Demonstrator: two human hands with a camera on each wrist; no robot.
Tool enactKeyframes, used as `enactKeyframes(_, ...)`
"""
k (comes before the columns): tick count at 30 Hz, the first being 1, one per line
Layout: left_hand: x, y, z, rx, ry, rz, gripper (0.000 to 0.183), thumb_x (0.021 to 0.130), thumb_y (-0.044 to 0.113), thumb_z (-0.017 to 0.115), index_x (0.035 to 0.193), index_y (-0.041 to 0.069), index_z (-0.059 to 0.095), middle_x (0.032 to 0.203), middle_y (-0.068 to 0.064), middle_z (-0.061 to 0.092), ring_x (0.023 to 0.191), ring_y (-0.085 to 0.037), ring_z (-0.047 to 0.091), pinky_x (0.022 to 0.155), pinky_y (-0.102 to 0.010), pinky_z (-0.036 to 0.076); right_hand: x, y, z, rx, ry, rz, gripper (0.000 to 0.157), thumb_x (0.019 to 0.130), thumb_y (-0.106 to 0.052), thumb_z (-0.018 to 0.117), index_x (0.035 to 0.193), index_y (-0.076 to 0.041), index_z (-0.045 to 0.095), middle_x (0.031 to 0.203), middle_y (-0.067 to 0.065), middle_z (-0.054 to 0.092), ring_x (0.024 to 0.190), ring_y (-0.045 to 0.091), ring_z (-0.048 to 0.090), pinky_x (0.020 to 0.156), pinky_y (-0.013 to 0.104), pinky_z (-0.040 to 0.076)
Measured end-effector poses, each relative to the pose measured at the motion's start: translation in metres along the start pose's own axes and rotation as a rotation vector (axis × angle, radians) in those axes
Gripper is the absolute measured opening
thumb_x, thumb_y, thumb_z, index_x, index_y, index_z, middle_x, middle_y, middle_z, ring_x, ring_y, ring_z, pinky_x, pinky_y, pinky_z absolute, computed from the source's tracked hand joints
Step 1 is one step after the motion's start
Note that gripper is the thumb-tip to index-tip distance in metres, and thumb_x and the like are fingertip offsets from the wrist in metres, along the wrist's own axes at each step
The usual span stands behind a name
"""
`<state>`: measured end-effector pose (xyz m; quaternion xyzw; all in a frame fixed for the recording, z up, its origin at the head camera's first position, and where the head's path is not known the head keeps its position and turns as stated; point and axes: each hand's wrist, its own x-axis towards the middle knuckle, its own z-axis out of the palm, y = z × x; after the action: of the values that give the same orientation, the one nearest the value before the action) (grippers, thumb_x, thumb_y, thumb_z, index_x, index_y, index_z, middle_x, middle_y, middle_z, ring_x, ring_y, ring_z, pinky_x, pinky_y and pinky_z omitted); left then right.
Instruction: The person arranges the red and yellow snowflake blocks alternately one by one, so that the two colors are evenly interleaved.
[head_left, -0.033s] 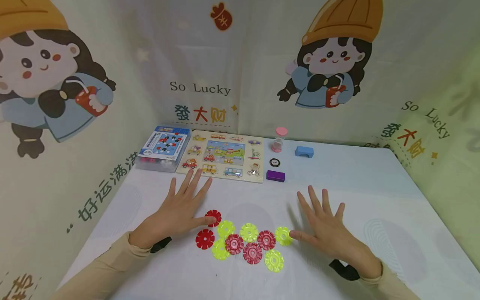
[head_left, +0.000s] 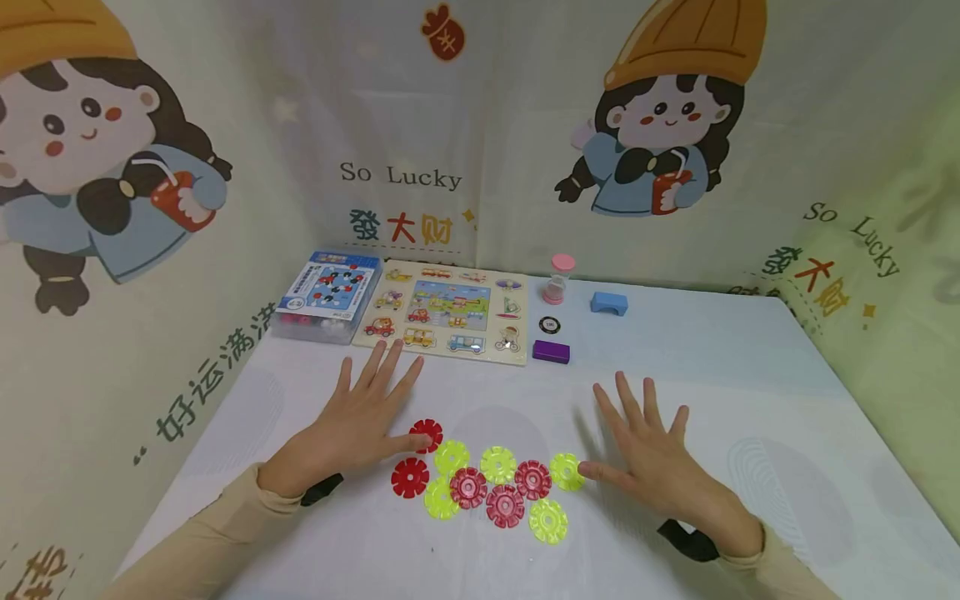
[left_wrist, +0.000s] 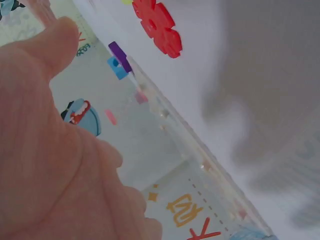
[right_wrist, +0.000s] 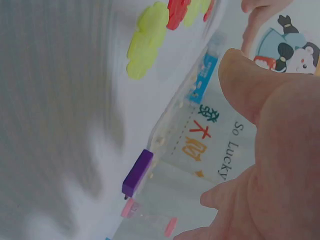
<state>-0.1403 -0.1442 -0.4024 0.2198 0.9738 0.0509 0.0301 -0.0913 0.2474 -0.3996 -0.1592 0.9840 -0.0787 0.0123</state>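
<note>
My left hand (head_left: 360, 421) is spread with straight fingers above the table, left of a group of flat, notched plastic discs. Its thumb overlaps a red disc (head_left: 426, 435) in the head view; another red disc (head_left: 410, 477) lies just below. On the other side, my right hand (head_left: 648, 454) is likewise spread, its thumb tip at the edge of a yellow-green disc (head_left: 566, 472). Between them lie several more discs, among them a pinkish-red disc (head_left: 506, 506) and a yellow-green disc (head_left: 548, 522). In both wrist views the palms hold nothing.
At the back left stands a clear box (head_left: 326, 298) with a blue printed lid, next to a wooden picture puzzle board (head_left: 517, 350). Right of the board are a pink sand timer (head_left: 558, 279), a round black chip (head_left: 550, 325), a purple block (head_left: 551, 352) and a blue arch block (head_left: 609, 303).
</note>
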Motion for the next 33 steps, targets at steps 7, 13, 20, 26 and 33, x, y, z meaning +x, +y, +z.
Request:
enactKeyframes(7, 0.006, 0.0, 0.009, -0.117, -0.085, 0.148, 0.08, 0.082, 0.061, 0.058, 0.149, 0.03, 0.027, 0.16, -0.004, 0.015, 0.148, -0.03, 0.01, 0.111, -0.065, 0.016, 0.004, -0.01, 0.0, 0.02, 0.027, -0.099, 0.086, 0.082, -0.062, 0.06, 0.151, -0.027, 0.023, 0.16, 0.008, 0.013, 0.146, 0.041, 0.009, 0.102, 0.076, 0.012)
enactKeyframes(13, 0.026, -0.011, 0.016, -0.222, -0.112, 0.363, 0.046, 0.086, 0.039, 0.066, 0.13, 0.035, 0.056, 0.135, 0.009, 0.052, 0.125, -0.012, 0.044, 0.097, -0.042, 0.045, 0.028, -0.043, 0.008, 0.048, -0.004, -0.357, 0.052, 0.084, -0.041, 0.069, 0.133, -0.026, 0.056, 0.134, -0.001, 0.056, 0.122, 0.021, 0.053, 0.097, 0.045, 0.046)
enactKeyframes(20, 0.034, -0.023, 0.012, -0.226, -0.206, 0.432, 0.047, 0.077, 0.045, 0.074, 0.122, 0.036, 0.063, 0.118, 0.015, 0.054, 0.107, -0.004, 0.045, 0.086, -0.03, 0.047, 0.056, -0.088, 0.021, -0.006, -0.146, -0.539, 0.042, 0.086, -0.036, 0.067, 0.127, -0.03, 0.06, 0.116, -0.003, 0.063, 0.101, 0.014, 0.057, 0.083, 0.028, 0.051)
enactKeyframes(26, 0.033, -0.024, 0.014, -0.248, -0.198, 0.438, 0.047, 0.076, 0.042, 0.075, 0.121, 0.035, 0.063, 0.115, 0.015, 0.054, 0.107, -0.003, 0.046, 0.09, -0.03, 0.047, 0.06, -0.096, 0.027, -0.078, -0.159, -0.537, 0.041, 0.085, -0.038, 0.068, 0.124, -0.028, 0.062, 0.112, -0.002, 0.06, 0.099, 0.013, 0.053, 0.082, 0.024, 0.051)
enactKeyframes(33, 0.033, -0.024, 0.016, -0.291, -0.19, 0.397, 0.043, 0.076, 0.041, 0.076, 0.115, 0.033, 0.061, 0.109, 0.017, 0.053, 0.1, -0.002, 0.047, 0.085, -0.025, 0.048, 0.058, -0.097, 0.027, -0.059, -0.165, -0.52, 0.045, 0.084, -0.042, 0.068, 0.124, -0.025, 0.063, 0.113, -0.001, 0.057, 0.1, 0.013, 0.05, 0.082, 0.023, 0.05)
